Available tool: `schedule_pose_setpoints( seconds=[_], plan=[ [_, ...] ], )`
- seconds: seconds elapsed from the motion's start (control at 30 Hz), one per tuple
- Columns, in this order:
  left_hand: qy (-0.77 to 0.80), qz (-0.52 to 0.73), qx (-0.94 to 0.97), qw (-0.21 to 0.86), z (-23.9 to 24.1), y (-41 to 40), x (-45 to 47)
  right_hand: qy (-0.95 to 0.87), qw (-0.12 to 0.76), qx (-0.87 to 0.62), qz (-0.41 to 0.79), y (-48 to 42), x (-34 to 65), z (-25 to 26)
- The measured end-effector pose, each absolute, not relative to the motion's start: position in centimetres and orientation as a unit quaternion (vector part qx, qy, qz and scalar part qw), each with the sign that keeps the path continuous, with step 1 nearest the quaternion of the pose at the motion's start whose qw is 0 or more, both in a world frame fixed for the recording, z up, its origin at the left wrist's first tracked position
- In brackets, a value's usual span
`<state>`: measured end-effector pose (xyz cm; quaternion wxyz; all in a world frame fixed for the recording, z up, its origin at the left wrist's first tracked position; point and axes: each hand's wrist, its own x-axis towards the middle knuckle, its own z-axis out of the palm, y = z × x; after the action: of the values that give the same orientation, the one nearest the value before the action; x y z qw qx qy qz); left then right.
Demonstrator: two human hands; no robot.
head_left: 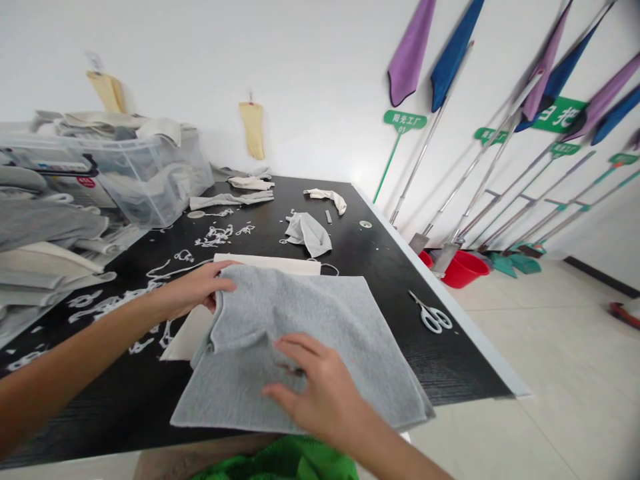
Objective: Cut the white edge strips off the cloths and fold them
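Grey knit fabric point(320, 313) lies in layers at the front of the black table, with a raised fold across its left part. My left hand point(210, 287) pinches the fabric at its upper left edge, thumb on top and fingers underneath. Above the middle of the cloth is my right hand point(315, 380), thumb and fingers apart, with nothing seen in it; whether its fingertips touch the cloth I cannot tell. Cream fabric point(270, 263) shows from under the grey piece at the back and left. White-handled scissors point(431, 313) lie to the right.
White thread scraps point(115, 303) litter the table's left side. A clear plastic bin point(170, 177) full of cloth stands at the back left, beside stacked fabric point(45, 267). Crumpled grey cloth point(310, 233) lies behind. Beyond the table's right edge are a red bucket point(465, 269) and mops.
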<state>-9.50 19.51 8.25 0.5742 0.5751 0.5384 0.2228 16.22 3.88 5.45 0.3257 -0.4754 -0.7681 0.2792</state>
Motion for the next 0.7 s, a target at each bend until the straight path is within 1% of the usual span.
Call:
schedule_pose_setpoints(
  seconds=[0.1,0.17,0.27,0.37,0.47,0.6,0.67,0.7],
  plan=[
    [0.534,0.227,0.593,0.558,11.3,20.0,-7.0,-0.806,0.285,-0.453,0.252,0.4,12.6,3.1],
    [0.535,0.244,0.586,0.558,13.1,20.1,-5.2,-0.814,0.252,-0.466,0.238,-0.7,10.0,1.3],
    [0.527,0.291,0.56,0.569,14.9,19.6,-2.7,-0.793,0.24,-0.508,0.237,-0.4,7.6,-0.8],
    [0.504,0.321,0.542,0.591,15.5,19.0,-0.8,-0.745,0.252,-0.574,0.226,1.1,7.8,-1.9],
    [0.483,0.342,0.528,0.61,15.2,18.9,0.3,-0.711,0.274,-0.624,0.172,2.2,9.7,-2.1],
    [0.459,0.381,0.523,0.608,14.6,19.5,1.0,-0.701,0.335,-0.626,0.065,2.0,11.6,-1.9],
    [0.452,0.399,0.516,0.608,14.5,19.8,1.2,-0.695,0.374,-0.612,0.042,1.7,11.9,-1.6],
    [0.452,0.406,0.51,0.609,14.5,19.9,1.3,-0.694,0.396,-0.599,0.05,1.5,11.9,-1.4]
  ],
)
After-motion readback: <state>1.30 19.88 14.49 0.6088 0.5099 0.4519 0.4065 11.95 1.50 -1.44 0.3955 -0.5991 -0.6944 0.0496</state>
